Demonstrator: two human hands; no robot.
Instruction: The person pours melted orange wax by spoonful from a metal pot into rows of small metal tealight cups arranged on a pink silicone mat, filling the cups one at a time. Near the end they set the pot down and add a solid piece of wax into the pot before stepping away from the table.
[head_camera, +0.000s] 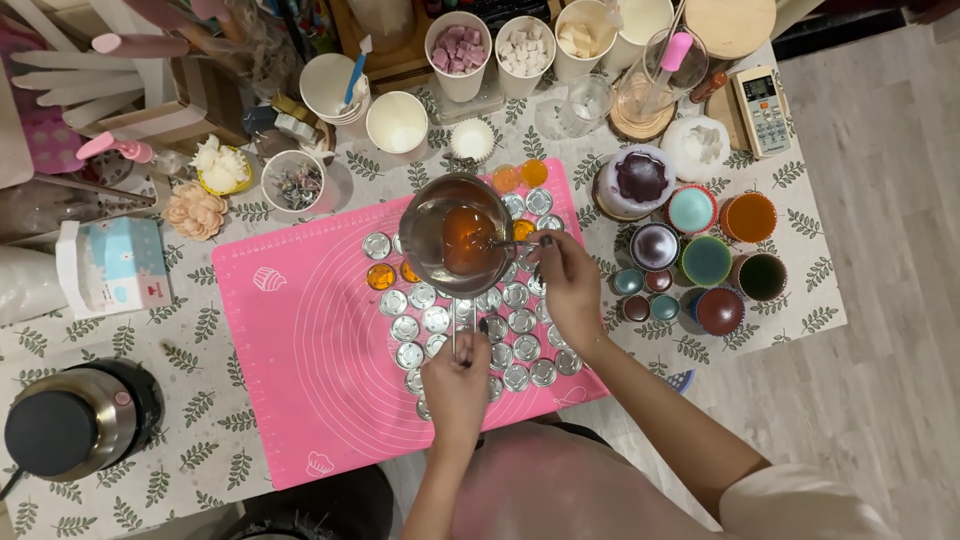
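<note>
My left hand grips the handle of a small metal melting pot with orange liquid in it, held over the pink silicone mat. My right hand holds a thin metal stirrer that reaches into the pot. Under and around the pot lie several small round metal tins in a cluster; a few hold orange fill, the others look bare.
Paper cups of pink and white cubes stand at the back. Coloured round cups crowd the right side beside a remote control. A black-topped heater pot sits front left, a tissue box and flower shapes at the left.
</note>
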